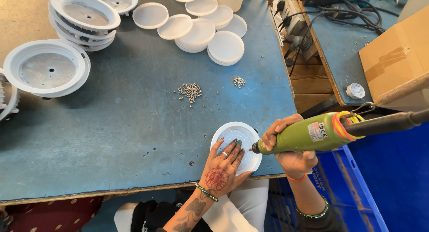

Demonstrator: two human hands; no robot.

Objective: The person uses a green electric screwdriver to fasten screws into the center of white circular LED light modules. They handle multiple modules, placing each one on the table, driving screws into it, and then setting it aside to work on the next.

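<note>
Two hands work at the near edge of a blue-grey workbench (134,124), at about five o'clock in the view. The left hand (222,168) lies flat with fingers spread on a small round white lamp housing (237,145), whose face is a disc dotted with small LEDs; the spread palm seemingly pins the housing so it cannot turn or slide. The right hand (288,145) is wrapped tight around a green electric screwdriver (308,133), held nearly level, its tip meeting the housing's rim at roughly three o'clock on the disc, just beside the left fingertips. A dark cable runs from the tool's rear toward three o'clock.

Two little heaps of small silver screws (191,91) lie on the bench at about twelve o'clock from the housing, near enough to reach. Farther off, toward twelve o'clock, sit stacks of flat white diffuser discs (210,28), and at ten o'clock larger white downlight housings (49,69) with metal centres are piled. A cardboard box (393,62) rests at two o'clock, and a blue crate (357,187) stands beside the person's right arm.
</note>
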